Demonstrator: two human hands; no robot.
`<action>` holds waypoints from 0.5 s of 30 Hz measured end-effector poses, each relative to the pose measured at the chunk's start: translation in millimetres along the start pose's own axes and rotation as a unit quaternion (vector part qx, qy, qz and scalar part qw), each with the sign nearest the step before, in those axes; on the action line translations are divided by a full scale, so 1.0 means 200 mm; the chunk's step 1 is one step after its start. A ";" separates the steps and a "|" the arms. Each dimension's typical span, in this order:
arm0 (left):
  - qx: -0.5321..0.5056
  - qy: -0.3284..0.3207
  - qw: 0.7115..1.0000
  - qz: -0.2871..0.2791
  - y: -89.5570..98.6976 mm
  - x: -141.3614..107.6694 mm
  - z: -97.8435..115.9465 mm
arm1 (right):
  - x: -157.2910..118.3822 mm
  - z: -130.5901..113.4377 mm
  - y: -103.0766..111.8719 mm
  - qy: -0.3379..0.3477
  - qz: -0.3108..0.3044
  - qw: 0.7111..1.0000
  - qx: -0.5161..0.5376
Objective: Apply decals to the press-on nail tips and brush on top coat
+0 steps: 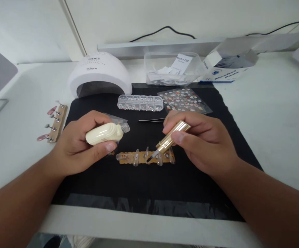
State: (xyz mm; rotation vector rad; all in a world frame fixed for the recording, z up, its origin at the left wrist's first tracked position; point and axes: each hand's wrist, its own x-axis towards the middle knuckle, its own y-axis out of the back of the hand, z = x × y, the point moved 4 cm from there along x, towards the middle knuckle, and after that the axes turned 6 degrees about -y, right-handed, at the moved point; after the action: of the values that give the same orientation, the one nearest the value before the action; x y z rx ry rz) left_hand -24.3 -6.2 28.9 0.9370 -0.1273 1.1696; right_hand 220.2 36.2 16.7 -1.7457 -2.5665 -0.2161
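Note:
My left hand (79,141) is closed around a cream-coloured nail polish bottle (101,134), tilted sideways with its clear neck pointing right. Between the fingers and thumb of my right hand (201,141) is a gold-capped nail polish brush (172,137), its dark bristle tip angled down to the left. That tip is over or against the wooden nail stand (128,158); whether it touches cannot be made out. Several clear false nails, such as the one at the left of the middle (136,158), are mounted on the stand, which lies on the black mat.
A white nail lamp (100,74) stands at the back left. Behind my hands lie a compartment case of small gems (140,103), a sticker sheet (184,100) and tweezers (150,120). Further back are a clear bin (151,63) and an alcohol pad box (221,74). Another nail stand (59,125) sits left.

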 end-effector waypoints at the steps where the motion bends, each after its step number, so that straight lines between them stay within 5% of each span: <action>1: 0.002 0.003 1.000 0.000 0.00 0.00 0.00 | 0.00 0.00 0.00 -0.004 -0.013 1.000 -0.004; 7: 0.005 0.002 1.000 0.004 0.00 0.00 0.02 | -0.01 -0.01 0.00 0.029 -0.004 0.999 -0.036; 15: -0.004 0.014 1.000 0.010 0.00 -0.01 0.00 | -0.01 0.01 -0.02 -0.008 -0.027 0.999 -0.023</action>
State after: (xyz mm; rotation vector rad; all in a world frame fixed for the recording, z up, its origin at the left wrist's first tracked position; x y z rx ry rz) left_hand -24.6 -7.4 28.8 0.9139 -0.1179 1.1993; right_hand 217.8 33.6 15.1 -1.7012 -2.6434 -0.2648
